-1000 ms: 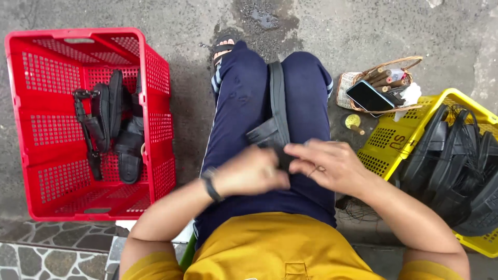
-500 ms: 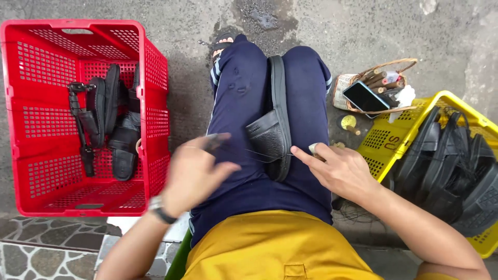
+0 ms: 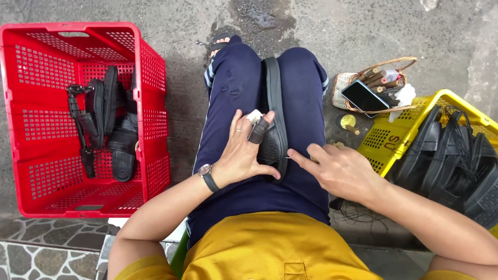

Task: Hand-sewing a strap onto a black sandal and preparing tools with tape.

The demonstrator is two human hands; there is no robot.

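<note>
Pressing down with my left hand (image 3: 241, 155), fingers spread flat, I pin the black sandal (image 3: 273, 116) that lies between my thighs on my lap; the index finger wears a dark cover. My right hand (image 3: 340, 171) rests just beside the sandal's edge, fingers loosely curled, index tip pinching a thin needle (image 3: 288, 158) against it. Finished sandals lie in the red crate (image 3: 31, 78) to my left; more fill the yellow crate (image 3: 386, 140) on my right.

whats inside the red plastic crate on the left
The red plastic crate holds a few black strapped sandals piled near its right wall. How many cannot be told, since they overlap, and the crate floor beneath them is covered.
</note>
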